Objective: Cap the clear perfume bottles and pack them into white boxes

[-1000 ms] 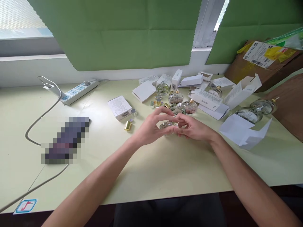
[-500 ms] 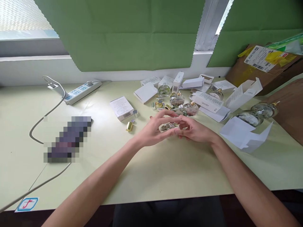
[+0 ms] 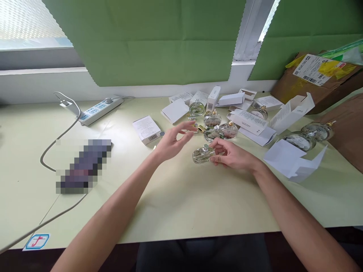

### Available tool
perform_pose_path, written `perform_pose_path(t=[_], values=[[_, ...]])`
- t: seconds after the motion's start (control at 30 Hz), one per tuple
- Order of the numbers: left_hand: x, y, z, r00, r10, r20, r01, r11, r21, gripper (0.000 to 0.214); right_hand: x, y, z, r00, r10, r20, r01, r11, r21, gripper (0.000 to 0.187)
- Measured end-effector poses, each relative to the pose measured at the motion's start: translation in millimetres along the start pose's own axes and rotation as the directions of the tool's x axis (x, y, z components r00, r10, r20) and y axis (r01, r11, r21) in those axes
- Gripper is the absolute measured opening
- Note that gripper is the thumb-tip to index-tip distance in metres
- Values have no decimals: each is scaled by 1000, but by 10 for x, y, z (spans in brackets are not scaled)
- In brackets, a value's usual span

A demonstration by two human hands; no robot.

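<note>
One clear, oval glass bottle with a short silvery neck (image 3: 202, 155) is in the grip of a bare right hand (image 3: 231, 155), over the middle of a pale yellow-green worktop (image 3: 193, 204). I see that hand pinching the bottle's right end, thumb toward the person and fingers curled behind. The bottle's long axis runs side to side, its neck points up, and I cannot tell whether its base rests on the surface. The bare left hand (image 3: 171, 141) is apart from it, thumb and fingers spread with nothing seen between them. From the left fingertips, the bottle lies to the right and closer to the person; the right hand is the nearer one, already touching it. Just beyond the left fingertips are small metal caps, among them a shiny gold cylindrical cap (image 3: 201, 129) and a silver cylindrical cap (image 3: 191, 118). Behind the gripped bottle stand more rounded glass bottles, including a clear one with a glassy stopper (image 3: 212, 135) and a pinkish one with a gold neck (image 3: 228, 130). Left of the left hand sits a white rectangular cardboard carton with a barcode (image 3: 146, 128); far to the right, a white cardboard carton with raised flaps (image 3: 292, 111) leans near a large brown cardboard box (image 3: 300, 85).
</note>
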State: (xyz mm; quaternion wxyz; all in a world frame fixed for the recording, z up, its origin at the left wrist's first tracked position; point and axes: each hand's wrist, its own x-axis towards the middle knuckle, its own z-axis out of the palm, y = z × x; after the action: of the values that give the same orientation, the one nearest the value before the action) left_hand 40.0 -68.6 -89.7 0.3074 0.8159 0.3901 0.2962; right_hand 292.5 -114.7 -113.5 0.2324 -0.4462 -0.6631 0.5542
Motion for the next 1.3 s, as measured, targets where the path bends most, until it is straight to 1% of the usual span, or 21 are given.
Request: perform_pose_path(t=[0.03,0.07,0.1,0.13,0.17,0.23,0.33,0.47,0.53,0.6,0.67,0.77,0.83,0.97,1.03,1.13,1.3], values=[[17,-93,21,998,-12,-63,20,993,117,44,2,-4,2,1000,-1,2,1,1000,4,33],[30,-184,55,997,11,-77,7,971,239,43,3,-7,4,1000,-5,6,5,1000,6,33],[40,-264,97,998,47,-47,-28,939,343,43,4,-9,4,1000,-11,9,11,1000,7,34],[46,-329,141,997,75,6,-70,904,421,44,3,-9,4,1000,-15,7,15,1000,6,34],[49,-375,182,994,92,53,-106,872,478,45,2,-9,4,1000,-17,5,17,1000,5,34],[48,-410,244,990,104,92,-137,823,551,43,-1,-6,2,1000,-16,3,16,1000,3,33],[39,-379,269,990,135,36,-130,788,602,34,-8,-7,-1,1000,-11,5,11,1000,8,36],[32,-344,254,984,175,-15,-133,795,591,22,-11,-19,1,1000,-5,3,5,1000,4,39],[30,-343,261,983,181,-31,-130,806,578,23,-9,-22,4,1000,0,-1,0,1000,5,42],[25,-338,278,979,202,-35,-147,810,567,29,-7,-22,6,1000,2,-2,-2,1000,9,44],[18,-328,299,972,235,5,-199,811,550,33,-6,-20,6,1000,-1,2,1,1000,14,44],[6,-318,319,961,256,105,-273,814,513,28,-8,-19,2,1000,-8,6,8,1000,9,42],[-1,-314,318,962,242,128,-273,812,515,28,-11,-20,1,1000,-7,5,7,1000,3,42],[-19,-286,293,965,226,130,-260,809,527,29,-13,-25,5,1000,-3,0,3,1000,9,45],[-27,-261,286,972,211,103,-234,842,486,28,-12,-29,9,1000,-1,2,1,1000,14,44],[-30,-228,292,981,193,27,-188,904,384,25,-11,-34,12,1000,6,5,-6,1000,19,42],[-19,-196,309,969,216,-122,-179,949,259,22,-17,-35,14,1000,18,9,-18,999,36,41]])
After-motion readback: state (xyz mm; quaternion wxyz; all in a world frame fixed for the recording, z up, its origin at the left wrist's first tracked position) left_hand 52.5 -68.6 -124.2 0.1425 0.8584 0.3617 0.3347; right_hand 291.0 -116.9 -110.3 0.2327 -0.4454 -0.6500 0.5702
